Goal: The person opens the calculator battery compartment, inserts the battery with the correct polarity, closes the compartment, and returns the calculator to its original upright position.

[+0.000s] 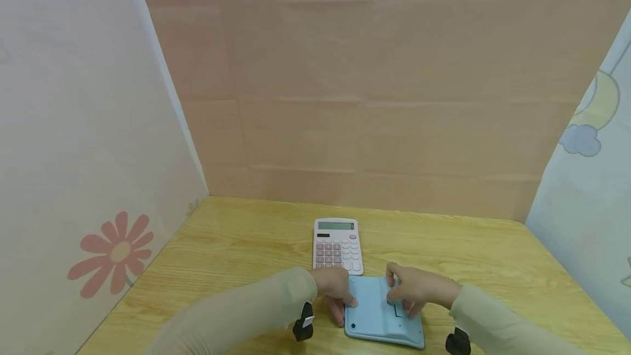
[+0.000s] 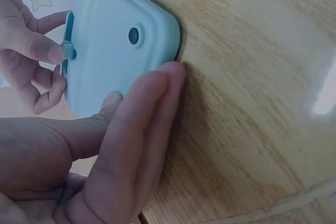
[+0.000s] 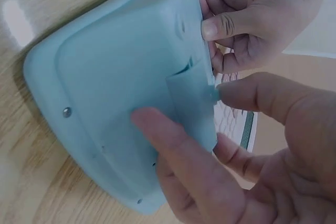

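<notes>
A light blue calculator (image 1: 367, 311) lies face down on the wooden table, its back with screws and dark round feet showing. My left hand (image 1: 336, 288) grips its left edge, thumb on the back and fingers along the side. Over the right part, my right hand (image 1: 419, 288) pinches the small battery cover (image 3: 191, 98). In the left wrist view the cover (image 2: 69, 38) stands tilted up from the back, with the right thumb at its tab. Whether a battery lies beneath is hidden.
Just beyond the blue one, a pink-and-white calculator (image 1: 340, 242) lies face up, its near end close to my left hand. The wooden table (image 1: 246, 234) meets a brown back wall and patterned side walls.
</notes>
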